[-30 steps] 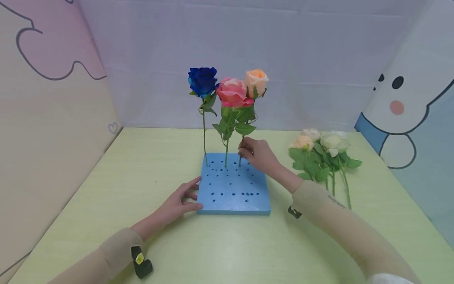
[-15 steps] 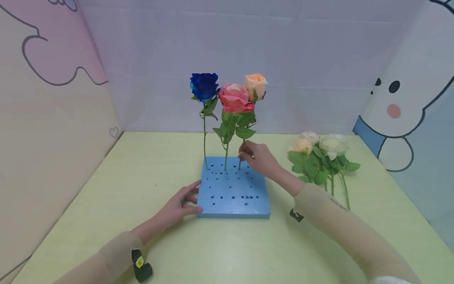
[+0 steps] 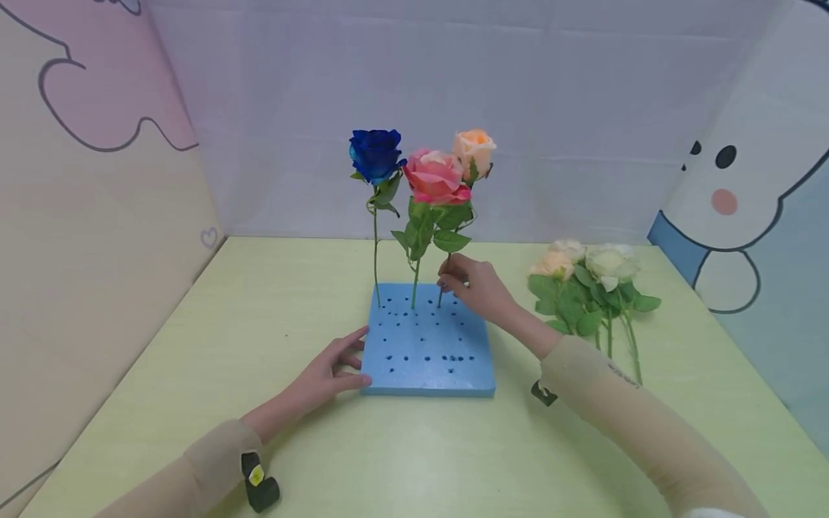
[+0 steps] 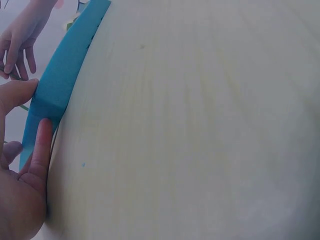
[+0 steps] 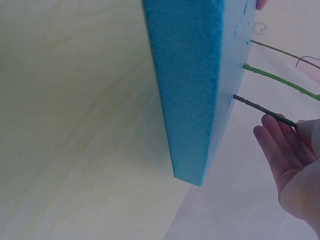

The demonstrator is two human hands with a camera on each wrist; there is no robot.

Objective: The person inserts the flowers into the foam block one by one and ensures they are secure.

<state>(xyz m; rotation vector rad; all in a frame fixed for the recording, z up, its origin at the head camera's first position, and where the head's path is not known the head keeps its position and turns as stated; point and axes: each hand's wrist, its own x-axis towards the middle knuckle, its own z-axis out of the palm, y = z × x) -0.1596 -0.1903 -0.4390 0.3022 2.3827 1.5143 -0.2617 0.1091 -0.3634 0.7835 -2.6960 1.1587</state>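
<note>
A blue foam board point(image 3: 427, 342) dotted with holes lies on the table. Three artificial roses stand in its far part: a dark blue rose point(image 3: 376, 155) at left, a pink rose point(image 3: 435, 176) in the middle and a peach rose point(image 3: 474, 152) at right. My right hand point(image 3: 476, 288) pinches the peach rose's stem point(image 5: 262, 108) between thumb and fingers, a little above the board; the stem's lower end is in the foam. My left hand point(image 3: 327, 368) rests against the board's left edge, fingers extended, thumb at the near corner. In the left wrist view its fingers touch the board's side.
On the right of the table lie several loose roses, among them a white rose point(image 3: 611, 265) and another peach rose point(image 3: 553, 262), with green leaves and stems. A pale curtain point(image 3: 291, 144) hangs behind the table point(image 3: 259, 309). Printed panels stand at both sides.
The peach bloom has shifted slightly to the right, and the pink and blue blooms sit a bit further right in view. Both hands keep their places; the head view has shifted slightly.
</note>
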